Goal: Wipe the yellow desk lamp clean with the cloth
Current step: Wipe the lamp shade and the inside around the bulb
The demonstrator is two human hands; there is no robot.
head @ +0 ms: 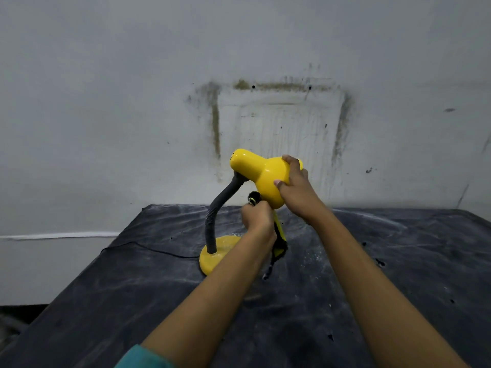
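The yellow desk lamp [255, 168] stands on the table with a round yellow base [215, 254] and a grey flexible neck [220, 205]. My right hand [295, 187] grips the wide end of its shade, fingers over the rim and thumb on the near side. My left hand [259, 220] is curled round a black and yellow cloth [277, 241], just below the shade. A bunched bit of the cloth sticks up above the fist and the rest hangs down beside the wrist. Whether the cloth touches the shade is unclear.
The lamp stands on a table covered with dark, dusty sheeting [372, 261]. A thin black cord [148, 249] runs from the base to the left edge of the table. A stained grey wall [279, 115] rises close behind.
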